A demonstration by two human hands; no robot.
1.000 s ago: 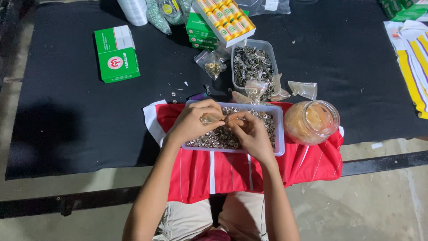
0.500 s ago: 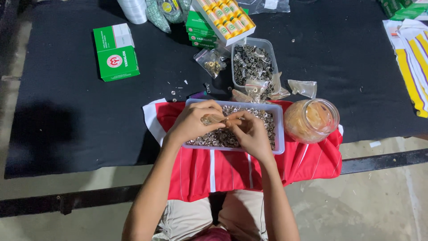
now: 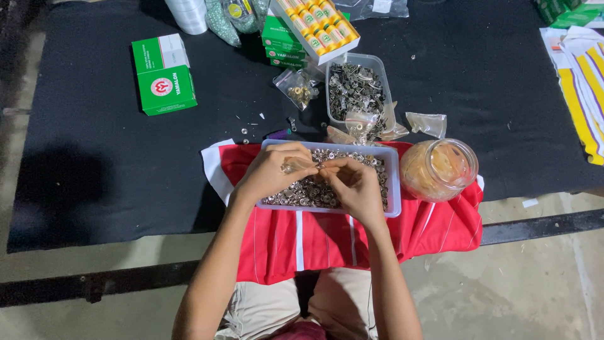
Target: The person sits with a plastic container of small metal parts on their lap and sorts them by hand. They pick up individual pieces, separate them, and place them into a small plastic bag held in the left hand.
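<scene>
Black-covered worktop [image 3: 94, 157] carried a clear tray of metal snaps [image 3: 377, 189] at its near edge, on red cloth [image 3: 434, 226]. Left hand [image 3: 267, 173] and right hand [image 3: 352, 182] both pinched a small snap [image 3: 296, 165] over it.

- A green-and-white carton [image 3: 163, 74] is lying far left on the black surface [image 3: 94, 157].
- Stacked green boxes [image 3: 279, 44] are sitting under an open tray of yellow tubes [image 3: 316, 28].

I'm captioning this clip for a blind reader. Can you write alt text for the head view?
Left hand and right hand meet, pinching a small clear bag over a tray of small metal rings on a red garment. A jar stands beside it; a green box lies on the black table.
</scene>
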